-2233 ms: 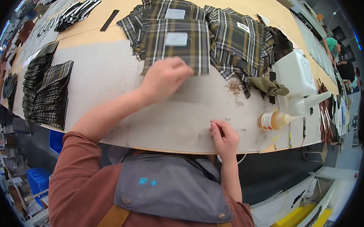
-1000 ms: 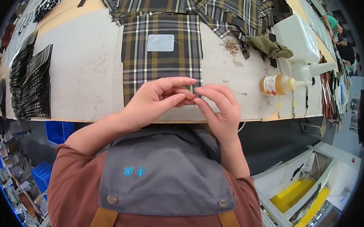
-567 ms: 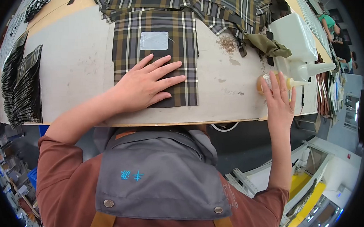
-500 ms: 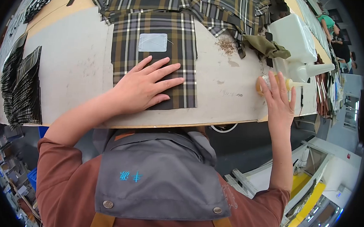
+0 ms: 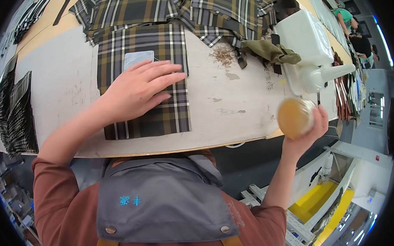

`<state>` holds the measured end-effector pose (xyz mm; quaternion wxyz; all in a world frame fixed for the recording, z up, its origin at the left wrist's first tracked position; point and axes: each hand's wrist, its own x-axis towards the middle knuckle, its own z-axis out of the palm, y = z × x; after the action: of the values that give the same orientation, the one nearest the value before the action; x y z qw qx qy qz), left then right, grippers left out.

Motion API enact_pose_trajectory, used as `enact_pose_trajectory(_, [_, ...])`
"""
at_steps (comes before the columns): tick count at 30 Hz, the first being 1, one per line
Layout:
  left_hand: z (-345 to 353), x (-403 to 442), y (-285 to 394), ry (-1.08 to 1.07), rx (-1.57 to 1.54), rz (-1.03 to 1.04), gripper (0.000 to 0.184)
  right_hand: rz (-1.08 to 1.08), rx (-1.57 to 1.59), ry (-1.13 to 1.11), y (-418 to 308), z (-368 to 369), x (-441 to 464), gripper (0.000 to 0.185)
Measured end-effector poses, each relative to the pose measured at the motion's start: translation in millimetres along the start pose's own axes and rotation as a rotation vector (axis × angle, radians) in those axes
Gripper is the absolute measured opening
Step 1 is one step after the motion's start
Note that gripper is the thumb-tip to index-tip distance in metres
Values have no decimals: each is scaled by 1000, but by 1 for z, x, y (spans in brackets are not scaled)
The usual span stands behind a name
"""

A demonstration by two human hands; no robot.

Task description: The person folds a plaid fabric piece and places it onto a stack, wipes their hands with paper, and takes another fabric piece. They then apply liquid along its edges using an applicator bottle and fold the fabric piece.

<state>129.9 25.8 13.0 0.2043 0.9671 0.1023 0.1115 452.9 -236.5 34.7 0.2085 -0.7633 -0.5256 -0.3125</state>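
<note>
1. The plaid panel [image 5: 162,117] lies flat on the bench [image 5: 71,78], left of the middle of its near edge, with its lower side just short of that edge.
2. On the panel's upper half sits 1 pale patch [image 5: 137,58], partly covered by the fingers.
3. The left hand [image 5: 139,87] rests palm down on the panel, its fingers spread loosely and pointing towards the panel's right side.
4. The right hand [image 5: 310,128] is curled around 1 bottle of amber liquid [image 5: 295,118] by the bench's near right corner. The bottle is tipped, base towards the viewer, and a bit blurred.
5. Beyond the panel, 2 heaps of plaid pieces, a left heap [image 5: 131,6] and a right heap [image 5: 226,7], lie towards the far edge.
6. Right of the panel are brown crumbs [image 5: 222,56], then an olive cloth [image 5: 275,53] beside a big white container [image 5: 304,37]. A white spouted bottle [image 5: 315,78] stands just nearer.
7. Bundled dark plaid pieces [image 5: 19,115] line the left edge, with 1 black strip [image 5: 62,10] further up.
8. Reddish-brown strips [image 5: 341,89] lie along the right edge; past it, a person in green [image 5: 344,18] is visible.
</note>
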Motion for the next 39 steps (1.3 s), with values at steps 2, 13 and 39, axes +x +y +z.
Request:
enact_pose_trajectory(2, [6,12,-5,55,25,8,50,352,902,120,-23,11,0,99])
enact_pose_trajectory(13, [37,20,-37,198,2,30,37,822,1700,-576,-94,75,27,128])
enact_pose_trajectory(39, [35,20,-36,76,-24,-55,53,789,1407,-600,-103,103,59,134])
